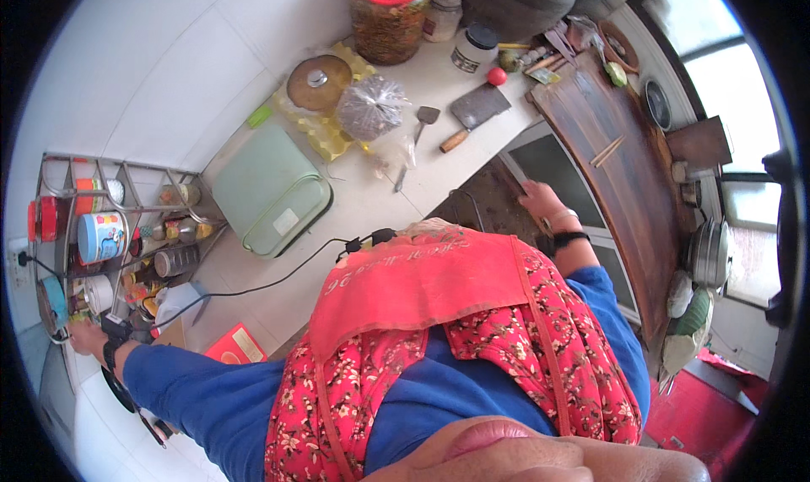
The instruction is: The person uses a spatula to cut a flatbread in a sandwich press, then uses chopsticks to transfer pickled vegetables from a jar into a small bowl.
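My left hand (85,336) reaches out to the far left, at the lower end of a metal spice rack (136,209), beside a jar with a blue lid (52,302). Its fingertips are partly hidden among the rack's things, so its grip is unclear. My right hand (543,200) hangs with loosely spread fingers over the floor by the cabinet doors; nothing shows in it. On the white counter before me lie a cleaver (479,107) with a wooden handle, a small metal spatula (427,116) and a light green lidded box (272,191).
A large jar of pickles (389,23), a bag of dark contents (373,107) and a round lid (319,82) on a yellow egg tray (323,134) stand towards the wall. A black cable (253,287) crosses the counter. Chopsticks (607,151) lie on a wooden board (623,172) at right.
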{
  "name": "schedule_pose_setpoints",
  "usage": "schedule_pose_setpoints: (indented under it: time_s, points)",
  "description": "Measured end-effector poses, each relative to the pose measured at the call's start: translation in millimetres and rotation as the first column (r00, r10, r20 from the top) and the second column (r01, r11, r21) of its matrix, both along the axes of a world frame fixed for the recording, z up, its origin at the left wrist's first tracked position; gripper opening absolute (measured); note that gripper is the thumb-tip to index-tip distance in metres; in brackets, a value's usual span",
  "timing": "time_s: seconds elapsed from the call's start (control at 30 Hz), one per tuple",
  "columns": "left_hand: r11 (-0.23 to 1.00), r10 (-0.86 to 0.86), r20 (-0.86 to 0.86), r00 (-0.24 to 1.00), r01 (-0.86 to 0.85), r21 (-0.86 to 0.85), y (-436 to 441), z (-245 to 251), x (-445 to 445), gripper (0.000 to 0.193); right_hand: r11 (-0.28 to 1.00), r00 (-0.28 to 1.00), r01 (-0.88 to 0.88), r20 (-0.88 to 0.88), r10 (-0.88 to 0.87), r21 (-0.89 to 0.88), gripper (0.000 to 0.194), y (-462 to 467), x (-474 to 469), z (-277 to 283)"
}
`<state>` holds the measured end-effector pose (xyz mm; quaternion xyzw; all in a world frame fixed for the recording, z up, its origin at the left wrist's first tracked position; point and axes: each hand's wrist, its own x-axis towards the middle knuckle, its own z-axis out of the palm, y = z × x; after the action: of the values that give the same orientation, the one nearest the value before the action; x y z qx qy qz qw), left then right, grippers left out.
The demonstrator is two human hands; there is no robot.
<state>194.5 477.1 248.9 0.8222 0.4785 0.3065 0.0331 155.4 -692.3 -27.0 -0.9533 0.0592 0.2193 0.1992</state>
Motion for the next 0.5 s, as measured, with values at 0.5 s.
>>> schedule_pose_setpoints:
  time_s: [0.5]
  points:
    - [0.562,-0.228,0.758,0.611,0.718,-0.410,-478,-35,-4,0.030,0.980,0.999,-0.038,-0.011,0.041,0.195,0.049,128,151,-76]
